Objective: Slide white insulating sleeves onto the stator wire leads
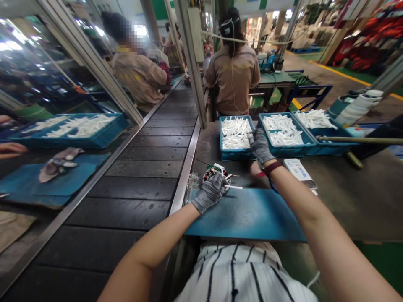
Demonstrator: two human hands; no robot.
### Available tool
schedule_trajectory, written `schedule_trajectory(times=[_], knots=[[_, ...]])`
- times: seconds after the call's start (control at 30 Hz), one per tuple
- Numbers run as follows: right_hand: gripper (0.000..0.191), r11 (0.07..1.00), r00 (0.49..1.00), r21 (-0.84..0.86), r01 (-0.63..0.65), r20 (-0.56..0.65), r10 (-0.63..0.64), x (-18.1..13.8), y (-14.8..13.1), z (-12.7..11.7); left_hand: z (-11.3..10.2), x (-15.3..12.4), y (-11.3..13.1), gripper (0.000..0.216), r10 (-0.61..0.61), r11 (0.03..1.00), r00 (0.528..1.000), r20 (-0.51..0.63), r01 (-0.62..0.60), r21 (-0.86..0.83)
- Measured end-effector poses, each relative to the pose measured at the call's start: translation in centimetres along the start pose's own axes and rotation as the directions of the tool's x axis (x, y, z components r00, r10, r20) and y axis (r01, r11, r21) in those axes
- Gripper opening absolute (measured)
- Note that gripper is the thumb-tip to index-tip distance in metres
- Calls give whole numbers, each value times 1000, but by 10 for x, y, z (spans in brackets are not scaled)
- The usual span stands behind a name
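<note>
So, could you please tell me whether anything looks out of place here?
A long pole juts in from the right across the rightmost blue bin of white tubes, which looks odd beside such small parts. I can't tell whether it touches the bin.

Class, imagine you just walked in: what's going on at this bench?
Beside a conveyor belt, a person's gloved left hand holds a round wired part near the corner of a blue mat. The gloved right hand is at the right edge of a blue bin of thin white pieces; whether it grips one is unclear.
</note>
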State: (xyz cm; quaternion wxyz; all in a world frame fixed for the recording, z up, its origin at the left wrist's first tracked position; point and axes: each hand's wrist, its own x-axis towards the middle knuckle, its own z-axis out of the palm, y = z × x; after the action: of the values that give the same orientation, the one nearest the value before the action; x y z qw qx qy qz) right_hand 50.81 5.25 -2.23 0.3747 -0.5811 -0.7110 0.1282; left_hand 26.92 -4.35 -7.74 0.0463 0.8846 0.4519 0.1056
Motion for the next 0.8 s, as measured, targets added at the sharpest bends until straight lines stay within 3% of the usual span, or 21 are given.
schedule_trajectory(times=[0.17,0.27,0.5,0.63,0.73,0.8], knots=[[26,996,993,68,62,92,-68,-91,-7,0,-2,-1,1,18,-18,1000,1000,-11,18,-9],[23,988,983,140,60,164,-83,-121,-5,8,-1,-1,1,18,-11,1000,1000,-25,11,-6],[25,982,971,164,96,203,-128,-117,11,31,-1,-1,-3,11,21,995,999,-46,-25,-98],[25,973,951,194,128,253,-176,-109,7,40,-2,-2,-5,9,44,989,998,-46,-50,-137],[26,962,888,183,203,381,-260,-92,-4,48,-6,-4,-4,16,60,974,998,-26,-64,-216],[22,953,838,155,261,453,-303,-78,-12,51,-11,-6,-3,20,-13,950,999,-35,2,-311]])
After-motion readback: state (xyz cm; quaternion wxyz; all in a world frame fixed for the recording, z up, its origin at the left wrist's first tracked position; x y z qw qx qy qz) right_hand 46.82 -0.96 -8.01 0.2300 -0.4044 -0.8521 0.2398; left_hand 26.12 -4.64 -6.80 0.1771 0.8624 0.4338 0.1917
